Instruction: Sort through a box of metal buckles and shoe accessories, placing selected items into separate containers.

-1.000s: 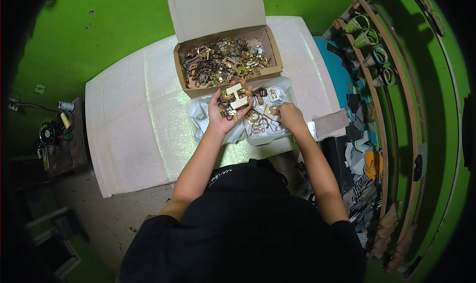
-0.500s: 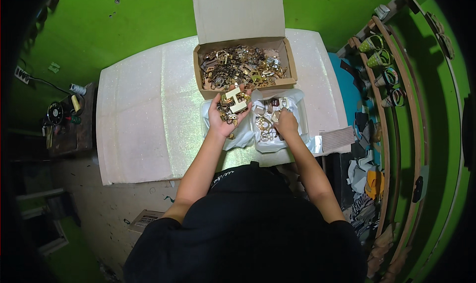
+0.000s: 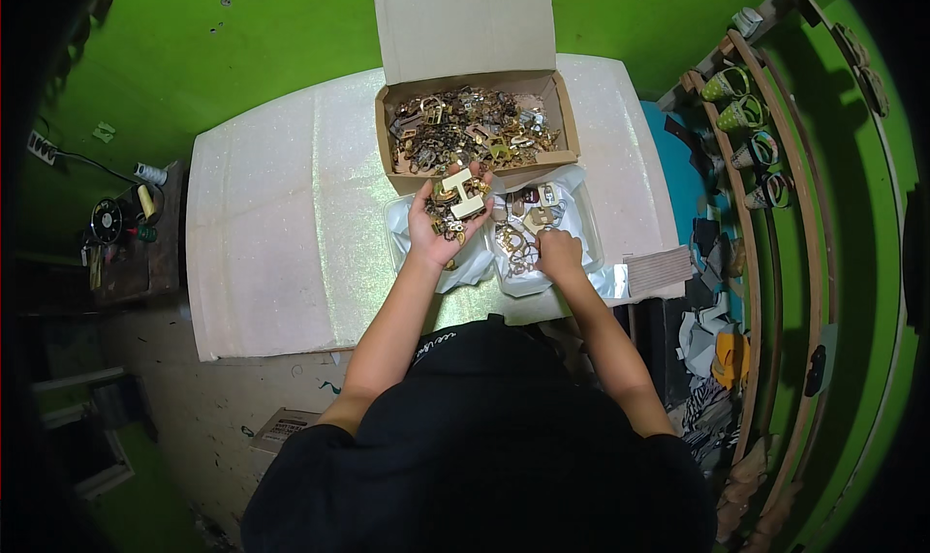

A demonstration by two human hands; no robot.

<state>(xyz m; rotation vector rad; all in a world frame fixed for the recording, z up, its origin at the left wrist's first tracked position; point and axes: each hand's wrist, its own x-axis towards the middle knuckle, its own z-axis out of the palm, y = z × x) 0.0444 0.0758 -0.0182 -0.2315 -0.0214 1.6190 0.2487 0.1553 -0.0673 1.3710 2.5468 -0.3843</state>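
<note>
My left hand [image 3: 423, 240], palm up with fingers curled, cups a heap of small gold and dark metal buckles [image 3: 448, 228]. On top of that heap lies a cream H-shaped piece [image 3: 468, 207]. My right hand [image 3: 562, 254] is closed over the right side of a clear plastic tub [image 3: 593, 226] lined with a white bag. Its fingertips are hidden, so I cannot see what they pinch. Gold rings and buckles [image 3: 513, 245] lie inside this tub. A second lined tub [image 3: 398, 235] sits partly under my left hand.
Behind the tubs stands an open cardboard box [image 3: 383, 132] full of mixed metal fittings, its lid raised. A glittery pale cover [image 3: 257, 214] lies over the table. A ribbed grey piece [image 3: 655, 273] rests at the right edge. Sandals [image 3: 744, 114] hang on a wooden rack at right.
My right hand has drawn slightly toward me within the right tub, showing more of the pieces behind it. My left hand holds its heap in nearly the same place.
</note>
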